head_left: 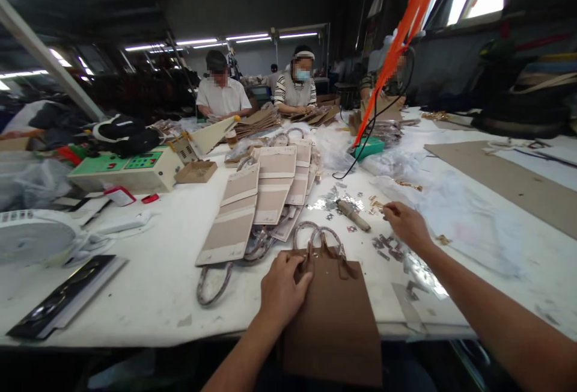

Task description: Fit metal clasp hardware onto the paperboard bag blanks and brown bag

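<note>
My left hand (285,287) is closed on the top left edge of a brown bag panel (336,320), which hangs over the table's front edge. Two looped handles (331,235) rise from the panel's top. To the right, my right hand (403,222) is pinched at a small pile of gold-coloured metal pieces (376,204); what is between the fingertips is too small to make out. A wrapped tool (354,216) lies left of it, among scattered small silver pieces (391,248).
Stacked beige panels with handles (234,214) lie left of centre. Behind them are a cardboard tray (196,171) and a green-topped machine (126,166). An orange strap (392,58) hangs down to a green box (369,148). Plastic bags (473,223) lie right; people sit across the table.
</note>
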A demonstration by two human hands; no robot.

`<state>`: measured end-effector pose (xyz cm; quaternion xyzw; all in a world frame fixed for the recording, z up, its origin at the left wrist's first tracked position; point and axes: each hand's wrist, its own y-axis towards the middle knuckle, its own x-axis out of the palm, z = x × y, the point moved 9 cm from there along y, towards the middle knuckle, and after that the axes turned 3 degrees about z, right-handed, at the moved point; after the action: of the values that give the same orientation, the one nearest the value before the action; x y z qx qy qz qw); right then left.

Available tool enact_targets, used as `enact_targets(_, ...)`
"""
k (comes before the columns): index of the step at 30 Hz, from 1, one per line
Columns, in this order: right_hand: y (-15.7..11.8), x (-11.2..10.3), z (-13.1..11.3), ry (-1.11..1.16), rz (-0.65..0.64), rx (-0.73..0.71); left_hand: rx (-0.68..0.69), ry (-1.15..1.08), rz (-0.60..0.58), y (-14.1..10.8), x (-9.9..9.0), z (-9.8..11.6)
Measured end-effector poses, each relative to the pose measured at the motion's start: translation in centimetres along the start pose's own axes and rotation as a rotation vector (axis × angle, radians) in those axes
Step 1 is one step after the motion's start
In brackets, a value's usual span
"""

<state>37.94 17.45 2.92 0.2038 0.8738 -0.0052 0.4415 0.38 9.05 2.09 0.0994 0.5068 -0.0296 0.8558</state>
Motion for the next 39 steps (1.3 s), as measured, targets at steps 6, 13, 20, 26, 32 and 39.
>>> enact_targets(6, -13.4, 5.0, -8.7, 0.786, -0.370, 0.069, -0.039, -0.308, 0.084, 0.0, -0.5, -0.6)
enact_targets(13, -20.7, 10.6, -13.4, 1.051, -0.478, 0.133, -0.315, -0.702, 0.237, -2.3, 0.0, -3.0)
enact_targets(20, -21.0, 11.7, -14.1, 0.801, -0.448, 0.041, -0.500, -0.980, 0.307, -4.6, 1.4, -5.8)
enact_targets(26, -20.6, 10.8, -16.2, 0.579, -0.372, -0.099, -0.528, -1.193, 0.263, -5.1, 2.4, -6.3)
enact_targets(32, -19.9, 10.3, -18.6, 0.333, -0.335, -0.250, -0.519, -1.225, 0.297, -5.1, 2.1, -6.2)
enact_targets(39, -19.5, 11.0, -20.7, 0.063, -0.371, -0.411, -0.485, -1.236, 0.307, -4.9, 2.2, -5.9)
